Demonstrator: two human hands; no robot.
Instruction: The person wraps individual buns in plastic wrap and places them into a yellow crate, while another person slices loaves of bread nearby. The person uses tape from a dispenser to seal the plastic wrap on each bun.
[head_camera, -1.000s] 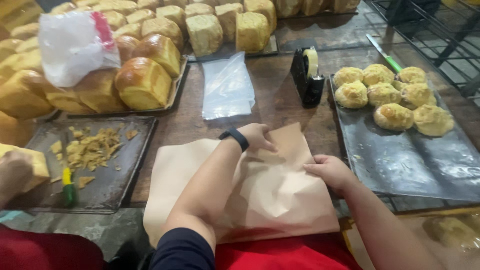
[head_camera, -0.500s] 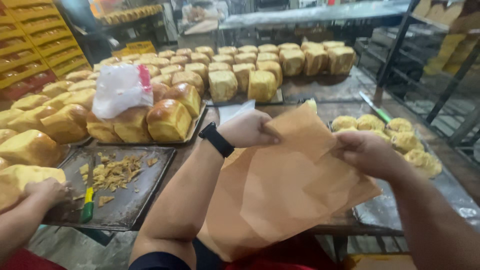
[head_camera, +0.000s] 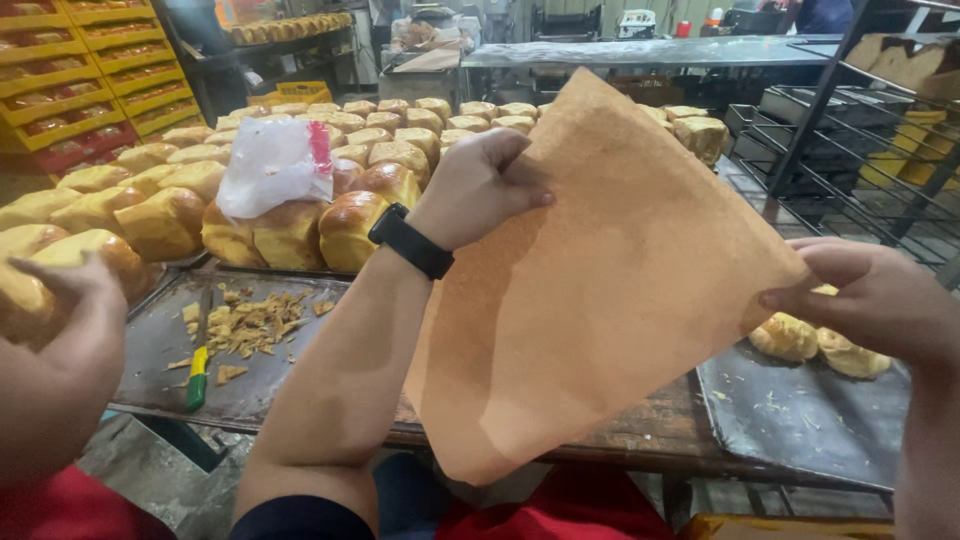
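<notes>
A large sheet of brown paper (head_camera: 600, 300) is lifted off the table and held up in front of me, tilted like a diamond. My left hand (head_camera: 475, 190), with a black watch (head_camera: 410, 240) on its wrist, pinches the sheet's upper left edge. My right hand (head_camera: 870, 300) grips its right corner. The paper hides the middle of the wooden table and part of the bread behind it.
Golden loaves (head_camera: 290, 235) fill the table's back and left, a white plastic bag (head_camera: 275, 165) lying on them. A dark tray (head_camera: 160, 350) holds crumbs and a small green-handled knife (head_camera: 197, 378). Round buns (head_camera: 810, 340) sit on a right tray (head_camera: 800, 410). Another person's hand (head_camera: 70, 340) holds a loaf at the left.
The brown paper lay flat on the table a second ago; both my hands have raised it upright in front of me. My view has tilted up toward the room.
</notes>
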